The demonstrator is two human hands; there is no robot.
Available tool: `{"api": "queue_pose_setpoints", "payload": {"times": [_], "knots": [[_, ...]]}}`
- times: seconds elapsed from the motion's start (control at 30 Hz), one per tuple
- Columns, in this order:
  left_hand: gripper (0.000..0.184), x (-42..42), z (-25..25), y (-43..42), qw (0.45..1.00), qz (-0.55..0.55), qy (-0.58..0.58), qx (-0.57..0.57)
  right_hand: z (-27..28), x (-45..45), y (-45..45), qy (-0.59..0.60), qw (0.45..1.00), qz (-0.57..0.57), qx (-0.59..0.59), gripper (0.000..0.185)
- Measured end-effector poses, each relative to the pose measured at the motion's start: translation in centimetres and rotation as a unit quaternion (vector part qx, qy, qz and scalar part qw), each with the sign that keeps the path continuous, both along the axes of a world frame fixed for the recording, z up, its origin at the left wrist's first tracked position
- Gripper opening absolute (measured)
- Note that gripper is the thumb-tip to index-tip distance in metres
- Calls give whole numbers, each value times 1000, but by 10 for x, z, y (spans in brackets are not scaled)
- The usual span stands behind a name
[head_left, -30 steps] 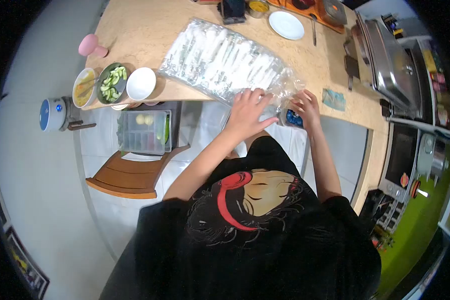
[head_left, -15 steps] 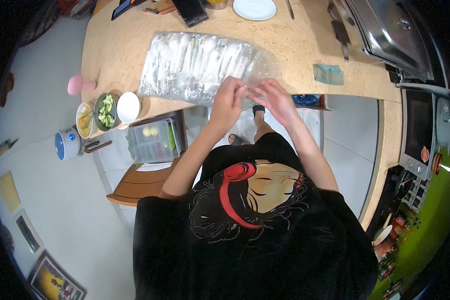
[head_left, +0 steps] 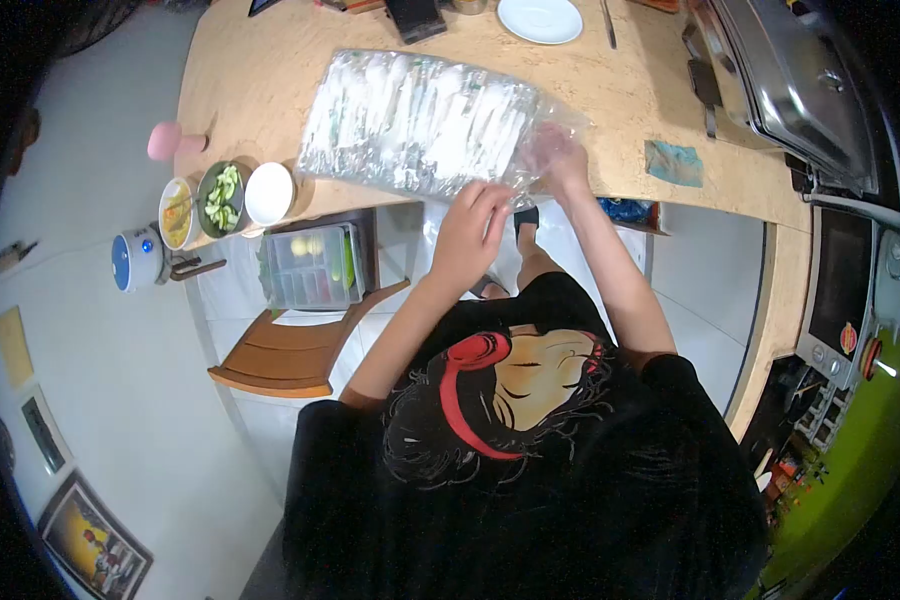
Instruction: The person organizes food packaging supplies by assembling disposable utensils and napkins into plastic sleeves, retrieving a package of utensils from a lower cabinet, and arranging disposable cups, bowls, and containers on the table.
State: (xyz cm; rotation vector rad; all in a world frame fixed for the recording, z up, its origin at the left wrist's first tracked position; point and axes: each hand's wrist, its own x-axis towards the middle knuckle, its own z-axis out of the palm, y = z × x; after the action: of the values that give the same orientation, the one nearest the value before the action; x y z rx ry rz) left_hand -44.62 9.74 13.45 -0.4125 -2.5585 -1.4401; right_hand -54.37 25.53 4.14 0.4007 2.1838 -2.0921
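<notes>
A clear plastic bag [head_left: 420,125] lies on the table, packed with rows of slim, white, individually wrapped pieces that look like disposable cutlery. My left hand [head_left: 475,228] is closed on the near edge of the bag's loose right end, with its fingers bent over the film. My right hand [head_left: 560,158] reaches into that loose end from the right. Clear film covers its fingers, so how they are bent and whether they touch the wrapped pieces cannot be made out.
Bowls with cut green vegetable [head_left: 223,198] and yellow food [head_left: 176,215], plus a white bowl [head_left: 270,193], line the left table edge. A pink object [head_left: 170,141] stands behind them. A blue cloth [head_left: 674,164], a white plate [head_left: 540,18] and a metal appliance [head_left: 785,85] are also around.
My right hand has moved forward from the bag's near corner to under its clear film. My left hand has shifted slightly down and stays at the bag's edge.
</notes>
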Motion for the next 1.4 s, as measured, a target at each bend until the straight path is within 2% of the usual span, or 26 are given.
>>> {"api": "queue_pose_setpoints", "payload": {"times": [0.03, 0.07, 0.1, 0.13, 0.2, 0.23, 0.27, 0.37, 0.4, 0.5, 0.53, 0.57, 0.6, 0.63, 0.67, 0.77, 0.8, 0.83, 0.93, 1.0, 1.1, 1.17, 1.2, 1.23, 1.3, 1.4], "knots": [[16, 20, -10, -11, 999, 16, -46, -19, -13, -6, 0, -74, 977, -72, -185, 36], [17, 43, -29, -25, 995, 31, -92, -38, -32, -10, 6, -48, 996, -25, -74, 40], [20, 68, -50, -35, 977, 43, -200, -53, -22, -15, 4, -41, 996, -19, -71, 40], [23, 87, -72, -45, 948, 52, -306, -67, -4, -23, 1, -100, 995, 5, -20, 45], [29, 115, -101, -61, 945, 32, -304, -113, 0, -24, -2, -163, 985, 36, 42, 50], [36, 130, -122, -67, 939, 7, -302, -166, -9, -30, -5, -150, 987, 36, -43, 46], [45, 141, -157, -74, 950, 43, -222, -216, -16, -36, -6, -135, 982, 35, -129, 43], [51, 137, -178, -90, 941, 153, -205, -221, 14, -28, -21, -100, 977, 21, -189, 46], [45, 129, -160, -91, 936, 186, -246, -169, 7, -34, -21, -94, 977, 26, -189, 46], [37, 106, -96, -105, 957, 165, -226, -77, -16, -49, -14, -137, 955, 38, -259, 53], [30, 99, -82, -108, 975, 176, -87, -107, -11, -48, -13, -137, 950, 61, -275, 55], [30, 89, -62, -110, 974, 177, -84, -111, -9, -45, -13, -137, 943, 82, -293, 58], [29, 77, -40, -111, 972, 192, -14, -133, -8, -40, -15, -133, 942, 83, -298, 58], [29, 64, -29, -112, 965, 206, 58, -153, -10, -36, -21, -100, 964, 4, -248, 63], [29, 49, -26, -115, 964, 205, 65, -155, -9, -35, -26, -65, 976, -75, -195, 67], [29, 4, -20, -115, 982, 125, 69, -127, -45, -47, -28, 19, 989, -50, -139, 62], [31, -11, -25, -112, 979, 72, 105, -158, -53, -57, -20, -78, 974, 43, -207, 71], [34, -29, -28, -110, 970, 22, 144, -192, -34, -52, -22, -107, 970, 40, -216, 71], [51, -65, -38, -87, 957, 72, 82, -269, 12, -41, -30, -138, 952, 105, -251, 68], [58, -92, -69, -88, 942, 116, 32, -314, 39, -43, -34, -200, 943, 50, -262, 57], [58, -89, -59, -74, 927, 144, 70, -339, -40, -79, -22, -198, 949, 78, -232, 53], [58, -87, -50, -72, 933, 132, 56, -330, -89, -96, -26, -151, 973, 81, -156, 53], [58, -84, -48, -72, 939, 124, 36, -318, 7, -78, -28, -135, 981, 117, -72, 59], [58, -83, -49, -72, 937, 126, 33, -323, 29, -80, -30, -137, 980, 120, -77, 59], [57, -89, -49, -70, 946, 134, 11, -296, 45, -88, -31, -145, 957, 159, -193, 67], [56, -98, -37, -65, 941, 143, -28, -305, 64, -111, -34, -206, 950, 186, -144, 70]]}}
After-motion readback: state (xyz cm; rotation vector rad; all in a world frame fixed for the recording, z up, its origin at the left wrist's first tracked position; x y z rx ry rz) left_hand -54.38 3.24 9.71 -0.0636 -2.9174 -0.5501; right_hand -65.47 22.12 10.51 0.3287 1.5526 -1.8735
